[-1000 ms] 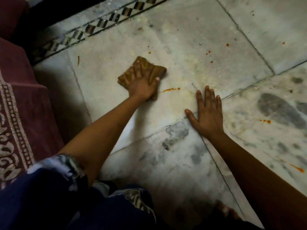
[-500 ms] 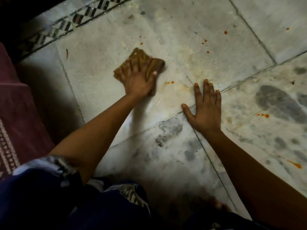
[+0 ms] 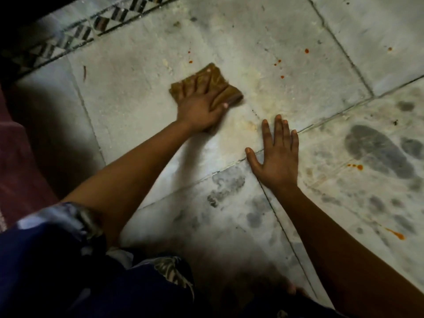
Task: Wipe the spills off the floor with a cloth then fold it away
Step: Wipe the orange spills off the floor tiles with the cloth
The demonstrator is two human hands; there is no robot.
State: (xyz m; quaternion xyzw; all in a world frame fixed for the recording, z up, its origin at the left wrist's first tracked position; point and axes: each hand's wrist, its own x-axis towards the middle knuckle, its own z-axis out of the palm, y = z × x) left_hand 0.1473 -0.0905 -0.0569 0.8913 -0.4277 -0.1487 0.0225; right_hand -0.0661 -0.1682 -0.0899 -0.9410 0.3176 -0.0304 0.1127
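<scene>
Nearest: dark blue patterned clothing point(image 3: 68, 267) at bottom left; the person is apparently crouching low over the floor point(image 3: 137, 106).

Right hand point(image 3: 278, 157) is lying flat on the marble where tile seams are crossing, fingers point(image 3: 278, 131) straight and slightly spread, thumb out to the left. Holding nothing. Judging it a brace, taking body weight so the other arm can reach out.

Just beyond and to the left, left hand point(image 3: 202, 109) is pressing down on the brown cloth point(image 3: 227, 88). Fingers point(image 3: 195, 84) are extended and fanned over the fabric, thumb laid along its right edge; pressing rather than clutching. The cloth is sitting bunched flat on the big pale tile, mid-scene, left of a yellowish smear point(image 3: 252, 125). The flat palm is probably spreading pressure for wiping.

Orange-red drops point(image 3: 278, 61) are lying farther right of the cloth, another splash point(image 3: 354, 166) right of the bracing hand, a streak point(image 3: 395, 234) near right. Wiping looks unfinished; folding not begun.

Farthest: patterned tile border point(image 3: 91, 31) at top left; maroon fabric point(image 3: 18, 168) along the left edge.
</scene>
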